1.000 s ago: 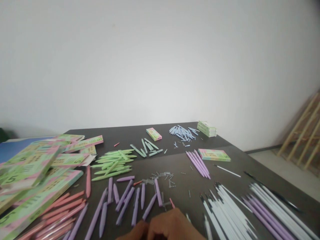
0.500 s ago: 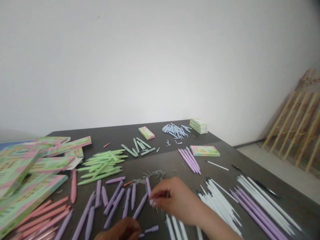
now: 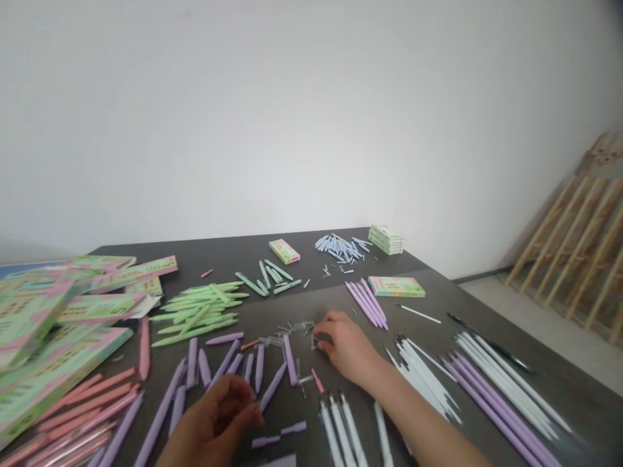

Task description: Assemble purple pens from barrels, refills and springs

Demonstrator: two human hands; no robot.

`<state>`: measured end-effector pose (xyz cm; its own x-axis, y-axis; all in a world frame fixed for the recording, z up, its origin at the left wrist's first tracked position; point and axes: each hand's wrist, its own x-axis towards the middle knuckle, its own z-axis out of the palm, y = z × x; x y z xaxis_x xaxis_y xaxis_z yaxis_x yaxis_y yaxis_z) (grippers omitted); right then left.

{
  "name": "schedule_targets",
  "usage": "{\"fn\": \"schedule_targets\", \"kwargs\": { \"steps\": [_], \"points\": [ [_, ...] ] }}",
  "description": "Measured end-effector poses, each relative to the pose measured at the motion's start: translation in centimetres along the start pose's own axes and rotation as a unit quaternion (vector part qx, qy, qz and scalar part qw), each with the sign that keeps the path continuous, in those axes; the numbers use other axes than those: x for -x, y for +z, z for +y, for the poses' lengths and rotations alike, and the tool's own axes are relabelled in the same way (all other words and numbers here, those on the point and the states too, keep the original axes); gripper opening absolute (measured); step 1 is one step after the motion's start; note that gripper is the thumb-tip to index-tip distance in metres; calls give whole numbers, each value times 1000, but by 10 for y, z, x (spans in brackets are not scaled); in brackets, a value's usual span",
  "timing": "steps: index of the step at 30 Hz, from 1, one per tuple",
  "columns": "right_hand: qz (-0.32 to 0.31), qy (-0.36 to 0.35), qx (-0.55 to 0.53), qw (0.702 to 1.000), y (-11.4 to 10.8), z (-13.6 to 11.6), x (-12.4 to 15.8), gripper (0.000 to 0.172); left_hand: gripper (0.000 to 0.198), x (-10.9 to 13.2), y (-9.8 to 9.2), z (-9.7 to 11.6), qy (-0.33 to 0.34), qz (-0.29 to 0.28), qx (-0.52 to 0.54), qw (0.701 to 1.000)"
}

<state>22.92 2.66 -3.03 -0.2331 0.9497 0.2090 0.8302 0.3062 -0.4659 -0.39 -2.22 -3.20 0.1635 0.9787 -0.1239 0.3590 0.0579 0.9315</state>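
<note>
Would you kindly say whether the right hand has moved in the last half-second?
Yes, the right hand has moved forward, now at the small clear parts.

The right hand (image 3: pixel 346 345) has moved to the clear pieces (image 3: pixel 300 327)

Clock face on the table (image 3: pixel 311 303), twelve at the far edge, and straight up there we have a 5 on the far box (image 3: pixel 283 250)! Round to two o'clock: another 5, right end of the pink-and-green box (image 3: pixel 395 287). Across to ten, a 5 on the long box (image 3: pixel 134 275), another on the torn box (image 3: pixel 92 307) below. Eight o'clock, front box (image 3: pixel 73 370): big 5! Smaller print? Too blurred to read.
</note>
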Motion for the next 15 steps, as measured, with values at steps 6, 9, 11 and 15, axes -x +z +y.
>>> {"fn": "schedule_targets", "kwargs": {
  "steps": [6, 9, 11, 15],
  "points": [
    [-25, -38, 34, 998, 14, 4, -4, 27, 15, -5, -6, -6, 97, 27, -245, 964],
    [-33, -45, 47, 997, 19, 7, -6, 26, 15, -6, -4, -12, 186, 28, -297, 936],
    [-34, -49, 54, 997, 22, 9, -7, 23, 16, -7, -1, -14, 219, 25, -332, 917],
    [-35, -58, 62, 996, 24, 11, -9, 22, 17, -9, 5, -13, 255, 11, -384, 887]
  ]
}}
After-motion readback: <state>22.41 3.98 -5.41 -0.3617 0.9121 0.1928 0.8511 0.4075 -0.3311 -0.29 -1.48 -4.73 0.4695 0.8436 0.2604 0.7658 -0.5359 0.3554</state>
